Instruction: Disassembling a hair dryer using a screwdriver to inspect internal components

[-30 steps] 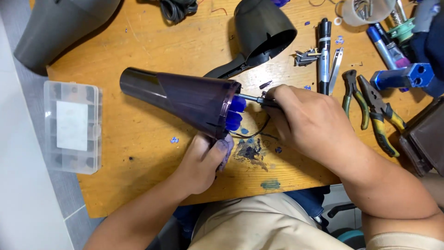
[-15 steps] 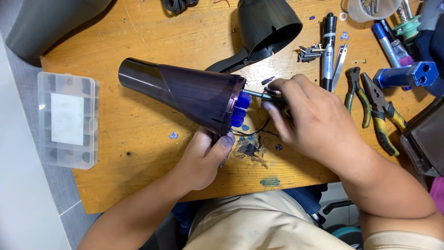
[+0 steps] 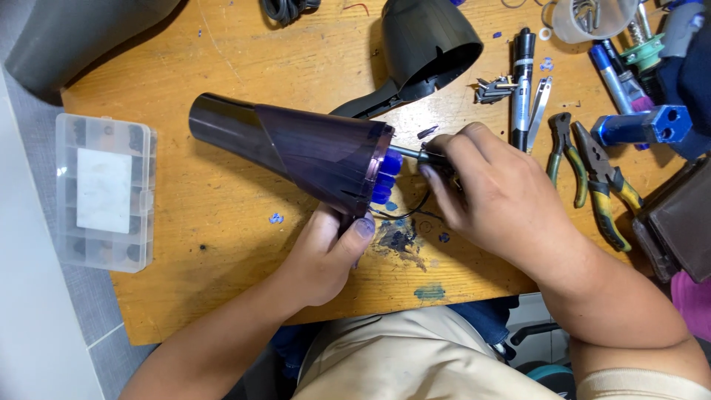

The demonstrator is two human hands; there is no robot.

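The wooden worktable [image 3: 222, 244] carries everything, and the purple cone-shaped housing [image 3: 296, 152] lies across its middle, narrow end to the left, wide open end to the right so the inside can be reached. The left hand [image 3: 326, 255] grips the housing from below near that wide rim, pinning it against turning. The right hand [image 3: 492, 196], just right of the rim, is clenched around a screwdriver [image 3: 415, 154] whose shaft points into the opening beside the blue fan part [image 3: 386, 178]. Above the housing sits a black shell [image 3: 426, 41], set aside. Right of the housing lie pliers [image 3: 592, 170], within reach. Left of the housing, at the table edge, rests a clear compartment box [image 3: 104, 192], lid closed.
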